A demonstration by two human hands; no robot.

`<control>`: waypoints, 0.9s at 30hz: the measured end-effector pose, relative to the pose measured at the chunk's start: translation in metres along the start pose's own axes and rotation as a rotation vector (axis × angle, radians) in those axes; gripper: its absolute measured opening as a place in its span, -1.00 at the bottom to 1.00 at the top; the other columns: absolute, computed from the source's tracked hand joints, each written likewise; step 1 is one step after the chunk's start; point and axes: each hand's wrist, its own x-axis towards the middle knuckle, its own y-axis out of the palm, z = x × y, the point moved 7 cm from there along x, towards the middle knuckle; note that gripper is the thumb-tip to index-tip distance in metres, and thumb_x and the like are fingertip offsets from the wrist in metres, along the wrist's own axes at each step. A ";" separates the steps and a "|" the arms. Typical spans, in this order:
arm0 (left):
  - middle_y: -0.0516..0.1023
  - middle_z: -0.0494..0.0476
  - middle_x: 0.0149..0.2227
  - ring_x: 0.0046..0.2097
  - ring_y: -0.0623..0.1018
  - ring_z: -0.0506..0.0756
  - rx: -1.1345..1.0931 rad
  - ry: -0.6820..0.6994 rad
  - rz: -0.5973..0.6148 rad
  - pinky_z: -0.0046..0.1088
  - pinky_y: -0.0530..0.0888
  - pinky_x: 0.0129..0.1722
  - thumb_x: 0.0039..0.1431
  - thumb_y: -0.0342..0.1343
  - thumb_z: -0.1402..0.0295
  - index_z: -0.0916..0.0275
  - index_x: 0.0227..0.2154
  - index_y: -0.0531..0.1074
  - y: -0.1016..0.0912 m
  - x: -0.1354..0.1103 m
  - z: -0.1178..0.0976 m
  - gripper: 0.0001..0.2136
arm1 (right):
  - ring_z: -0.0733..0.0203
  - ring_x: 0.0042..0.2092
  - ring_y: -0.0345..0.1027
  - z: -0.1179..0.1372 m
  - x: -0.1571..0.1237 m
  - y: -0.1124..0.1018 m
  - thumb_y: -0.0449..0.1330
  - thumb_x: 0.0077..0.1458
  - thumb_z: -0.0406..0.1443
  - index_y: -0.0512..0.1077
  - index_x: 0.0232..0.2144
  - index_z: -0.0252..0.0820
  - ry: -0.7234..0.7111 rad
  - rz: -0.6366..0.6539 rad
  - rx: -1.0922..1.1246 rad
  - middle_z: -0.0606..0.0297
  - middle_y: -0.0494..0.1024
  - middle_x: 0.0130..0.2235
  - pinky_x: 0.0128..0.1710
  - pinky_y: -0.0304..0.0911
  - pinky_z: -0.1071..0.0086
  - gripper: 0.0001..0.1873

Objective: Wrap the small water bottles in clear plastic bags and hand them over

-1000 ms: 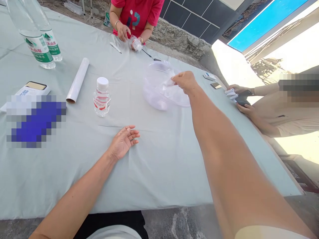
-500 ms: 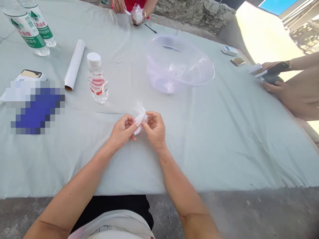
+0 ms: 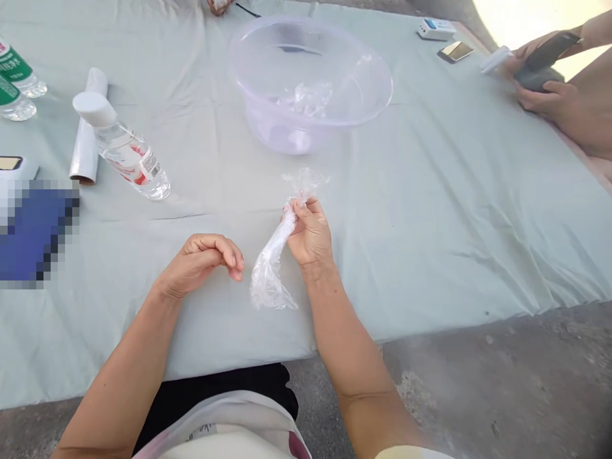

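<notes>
A length of crumpled clear plastic wrap (image 3: 273,264) hangs twisted from my right hand (image 3: 313,233), which pinches it between thumb and fingers. Its lower end fans out just above or on the cloth, and a thin flared end sticks up past my fingertips. My left hand (image 3: 205,261) is to the left of the wrap, apart from it, with loosely bent fingers and nothing visible in them. Beyond both hands stands a translucent purple basin (image 3: 275,131) with more crumpled plastic wrap (image 3: 308,101) in it.
A capped water bottle (image 3: 131,156) stands left, near a roll of plastic film (image 3: 83,150). Larger bottles (image 3: 16,95) and a blurred blue object (image 3: 41,223) are farther left. At the back right lie a phone (image 3: 456,52) and a white device (image 3: 436,29), near another person's hands (image 3: 549,89).
My left hand has let go of the plastic wrap and drawn back left. My right hand keeps hold of the wrap, now hanging longer. The view has shifted, with the bottles nearer the left edge.
</notes>
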 end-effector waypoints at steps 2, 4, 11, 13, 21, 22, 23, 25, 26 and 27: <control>0.62 0.05 -0.39 -0.43 0.57 0.01 -0.002 -0.025 -0.138 -0.51 0.51 -0.45 0.14 0.22 0.42 0.18 -0.40 0.59 -0.006 0.001 0.002 -0.94 | 0.36 -0.36 0.35 -0.001 -0.004 0.006 0.43 -0.17 -0.25 0.35 -0.34 -0.01 0.012 0.059 -0.043 0.48 0.41 -0.39 -0.40 0.31 0.47 -0.64; 0.63 0.08 -0.29 -0.38 0.59 0.02 0.004 -0.074 -0.216 -0.53 0.50 -0.51 0.18 0.25 0.25 0.16 -0.25 0.58 -0.007 0.001 0.007 -0.86 | 0.36 -0.34 0.37 -0.006 -0.012 0.016 0.43 -0.13 -0.23 0.37 -0.34 -0.01 0.024 0.135 -0.083 0.47 0.42 -0.36 -0.36 0.32 0.46 -0.67; 0.56 0.12 -0.31 -0.35 0.58 0.04 -0.063 -0.298 0.053 -0.55 0.50 -0.56 0.11 0.30 0.05 0.24 -0.27 0.52 0.028 0.001 0.031 -0.66 | 0.33 -0.35 0.37 -0.029 -0.037 0.038 0.44 -0.06 -0.19 0.42 -0.32 -0.02 0.056 0.309 -0.197 0.44 0.46 -0.35 -0.34 0.36 0.41 -0.71; 0.53 0.07 -0.36 -0.37 0.56 0.01 -0.031 -0.291 -0.022 -0.56 0.49 -0.55 0.10 0.32 0.13 0.24 -0.37 0.46 0.025 0.002 0.032 -0.72 | 0.31 -0.34 0.38 -0.032 -0.039 0.038 0.43 -0.03 -0.13 0.42 -0.29 -0.01 0.063 0.335 -0.238 0.41 0.48 -0.30 -0.36 0.37 0.40 -0.69; 0.47 0.00 -0.47 -0.51 0.43 -0.07 0.384 -0.160 -0.316 -0.58 0.33 -0.58 0.19 0.20 0.20 0.25 -0.43 0.48 0.002 -0.003 0.007 -0.78 | 0.10 -0.08 0.49 -0.039 -0.040 0.031 0.43 -0.06 0.02 0.29 0.23 -0.04 0.238 0.434 -0.540 0.23 0.57 -0.10 -0.08 0.41 0.22 -0.15; 0.46 0.00 -0.48 -0.51 0.41 -0.08 0.404 -0.152 -0.337 -0.58 0.32 -0.57 0.19 0.19 0.19 0.25 -0.43 0.49 -0.001 -0.004 0.004 -0.78 | 0.14 -0.13 0.49 -0.040 -0.040 0.031 0.46 -0.07 -0.04 0.36 0.17 -0.07 0.246 0.453 -0.580 0.26 0.58 -0.16 -0.07 0.39 0.22 -0.22; 0.47 0.00 -0.48 -0.50 0.41 -0.07 0.417 -0.141 -0.363 -0.58 0.31 -0.56 0.19 0.19 0.19 0.24 -0.44 0.49 -0.004 -0.005 0.002 -0.78 | 0.18 -0.19 0.47 -0.040 -0.040 0.031 0.46 -0.06 -0.08 0.44 0.07 -0.10 0.240 0.462 -0.606 0.29 0.58 -0.23 -0.10 0.38 0.24 -0.35; 0.48 0.01 -0.47 -0.46 0.44 -0.05 0.430 -0.118 -0.418 -0.57 0.35 -0.52 0.19 0.18 0.19 0.23 -0.45 0.49 -0.011 -0.006 -0.001 -0.78 | 0.28 -0.31 0.40 -0.038 -0.036 0.031 0.45 -0.05 -0.10 0.52 -0.19 -0.14 0.214 0.454 -0.609 0.34 0.55 -0.33 -0.22 0.34 0.31 -0.59; 0.49 0.02 -0.45 -0.41 0.47 -0.03 0.424 -0.104 -0.444 -0.56 0.39 -0.49 0.18 0.19 0.19 0.23 -0.45 0.49 -0.014 -0.007 -0.002 -0.79 | 0.31 -0.35 0.37 -0.037 -0.034 0.030 0.44 -0.06 -0.10 0.52 -0.29 -0.15 0.205 0.439 -0.592 0.36 0.53 -0.37 -0.27 0.32 0.34 -0.66; 0.50 0.03 -0.44 -0.37 0.50 0.00 0.404 -0.090 -0.470 -0.54 0.44 -0.45 0.17 0.19 0.20 0.22 -0.45 0.49 -0.017 -0.007 -0.003 -0.80 | 0.33 -0.39 0.33 -0.036 -0.032 0.028 0.44 -0.07 -0.10 0.50 -0.35 -0.15 0.198 0.415 -0.568 0.39 0.50 -0.40 -0.32 0.30 0.37 -0.68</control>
